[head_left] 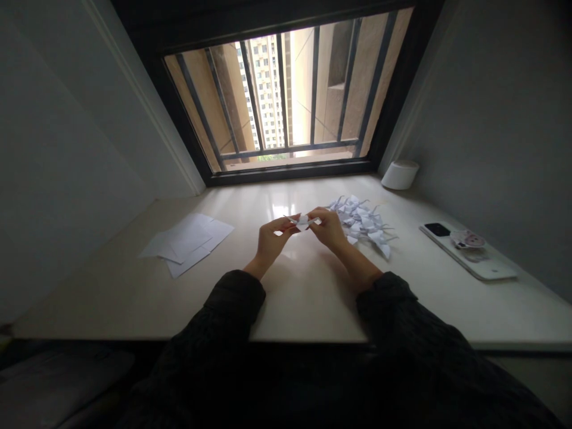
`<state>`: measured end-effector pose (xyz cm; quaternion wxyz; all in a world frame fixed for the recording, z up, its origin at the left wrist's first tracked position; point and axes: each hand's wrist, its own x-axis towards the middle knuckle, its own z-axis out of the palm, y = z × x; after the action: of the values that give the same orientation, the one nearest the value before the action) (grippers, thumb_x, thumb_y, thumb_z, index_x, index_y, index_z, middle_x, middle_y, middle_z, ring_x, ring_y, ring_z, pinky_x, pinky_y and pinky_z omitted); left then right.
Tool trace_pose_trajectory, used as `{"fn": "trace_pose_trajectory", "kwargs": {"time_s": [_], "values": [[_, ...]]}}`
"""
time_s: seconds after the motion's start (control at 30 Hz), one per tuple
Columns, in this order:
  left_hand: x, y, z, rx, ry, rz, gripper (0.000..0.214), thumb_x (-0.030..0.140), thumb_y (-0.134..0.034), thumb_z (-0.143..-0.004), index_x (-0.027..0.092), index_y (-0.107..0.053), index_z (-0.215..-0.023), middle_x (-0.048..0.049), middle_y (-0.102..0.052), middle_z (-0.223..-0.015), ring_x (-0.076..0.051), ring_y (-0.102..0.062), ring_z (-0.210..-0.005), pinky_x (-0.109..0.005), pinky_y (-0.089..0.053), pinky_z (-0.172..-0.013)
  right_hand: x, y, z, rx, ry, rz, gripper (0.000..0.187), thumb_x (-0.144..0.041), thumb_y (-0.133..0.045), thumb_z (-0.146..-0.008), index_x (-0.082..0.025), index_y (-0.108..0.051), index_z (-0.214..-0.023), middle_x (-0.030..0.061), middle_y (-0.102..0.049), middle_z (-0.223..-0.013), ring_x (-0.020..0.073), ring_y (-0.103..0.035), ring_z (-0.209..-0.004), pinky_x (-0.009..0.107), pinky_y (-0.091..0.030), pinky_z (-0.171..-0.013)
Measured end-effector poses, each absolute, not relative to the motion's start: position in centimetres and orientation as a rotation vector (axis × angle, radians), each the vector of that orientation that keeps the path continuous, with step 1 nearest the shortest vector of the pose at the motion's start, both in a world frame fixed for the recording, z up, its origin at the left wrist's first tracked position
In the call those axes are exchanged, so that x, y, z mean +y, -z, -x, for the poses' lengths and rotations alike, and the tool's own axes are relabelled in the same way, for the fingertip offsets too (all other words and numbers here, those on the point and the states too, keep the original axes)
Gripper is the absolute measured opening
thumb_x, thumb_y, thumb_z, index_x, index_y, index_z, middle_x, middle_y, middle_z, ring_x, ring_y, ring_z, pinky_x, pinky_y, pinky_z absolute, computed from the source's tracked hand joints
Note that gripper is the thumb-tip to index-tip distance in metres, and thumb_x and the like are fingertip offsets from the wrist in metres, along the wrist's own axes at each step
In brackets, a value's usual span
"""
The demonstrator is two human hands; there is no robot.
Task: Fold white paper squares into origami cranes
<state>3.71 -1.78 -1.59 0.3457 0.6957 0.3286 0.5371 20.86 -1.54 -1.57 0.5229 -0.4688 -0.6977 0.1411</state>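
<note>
Between both hands, a little above the white tabletop, is a small folded white paper crane (pixel 303 221). My left hand (pixel 273 238) pinches its left side, fingers closed on the paper. On the opposite side my right hand (pixel 329 229) grips it between thumb and fingers. Just beyond the right hand lies a pile of folded paper cranes (pixel 361 219), partly covered by that hand. Off to the left, several white paper sheets (pixel 190 237) overlap loosely on the surface.
A phone (pixel 467 250) with a round grip on its back lies at the right. At the back right corner stands a white cylindrical container (pixel 400 174). A dark-framed barred window (pixel 286 173) rises behind the tabletop (pixel 304 310), with walls on both sides.
</note>
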Motion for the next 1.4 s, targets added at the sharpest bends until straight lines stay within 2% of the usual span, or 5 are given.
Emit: {"fn": "trace_pose_trajectory", "kwargs": {"time_s": [0.37,0.5,1.07,1.23,1.4], "values": [[-1.9,1.6,-3.8,0.857,-1.378,-1.778,0.023,0.035,-0.074,-0.069,0.020,-0.075,-0.087,-0.0072,-0.071,-0.103,-0.021,-0.068,-0.080,-0.036,-0.055,-0.078,-1.5,1.4,-21.1,-1.714,-0.197,1.038,0.017,-0.013,-0.059,-0.074,-0.023,-0.070,-0.065,0.0030,-0.064,-0.065,0.0202,-0.056,-0.068,0.032,-0.042,-0.065],[-1.9,1.6,-3.8,0.806,-1.338,-1.738,0.029,0.035,-0.073,-0.071,0.019,-0.074,-0.095,-0.0087,-0.072,-0.100,-0.023,-0.069,-0.085,-0.039,-0.055,-0.082,-1.4,1.4,-21.2,-1.715,-0.178,1.051,0.017,-0.013,-0.059,-0.074,-0.024,-0.071,-0.068,0.0029,-0.065,-0.067,0.0202,-0.056,-0.069,0.032,-0.042,-0.065],[-2.3,1.1,-3.6,0.921,-1.495,-1.974,0.020,0.029,-0.070,-0.074,0.022,-0.074,-0.092,-0.0061,-0.072,-0.101,-0.019,-0.068,-0.077,-0.032,-0.054,-0.073,-1.2,2.0,-20.6,-1.643,-0.336,1.291,0.018,-0.015,-0.056,-0.064,-0.022,-0.065,-0.050,-0.0010,-0.057,-0.054,0.0146,-0.053,-0.056,0.027,-0.037,-0.057],[-1.7,1.1,-3.2,0.999,-1.549,-1.920,0.019,0.030,-0.069,-0.074,0.022,-0.074,-0.090,-0.0060,-0.071,-0.105,-0.019,-0.067,-0.078,-0.034,-0.054,-0.076,-1.2,1.8,-20.7,-1.613,-0.717,1.326,0.018,-0.034,-0.062,-0.073,-0.021,-0.072,-0.065,0.0011,-0.067,-0.060,0.0144,-0.057,-0.057,0.026,-0.041,-0.059],[-1.1,1.2,-2.6,1.098,-1.626,-1.858,0.021,0.030,-0.069,-0.074,0.023,-0.074,-0.094,-0.0050,-0.071,-0.104,-0.019,-0.067,-0.076,-0.033,-0.053,-0.074,-2.2,0.7,-20.9,-1.631,-1.398,1.127,0.034,-0.047,-0.071,-0.068,-0.022,-0.074,-0.091,0.0068,-0.074,-0.090,0.0150,-0.062,-0.073,0.025,-0.046,-0.060]]}}
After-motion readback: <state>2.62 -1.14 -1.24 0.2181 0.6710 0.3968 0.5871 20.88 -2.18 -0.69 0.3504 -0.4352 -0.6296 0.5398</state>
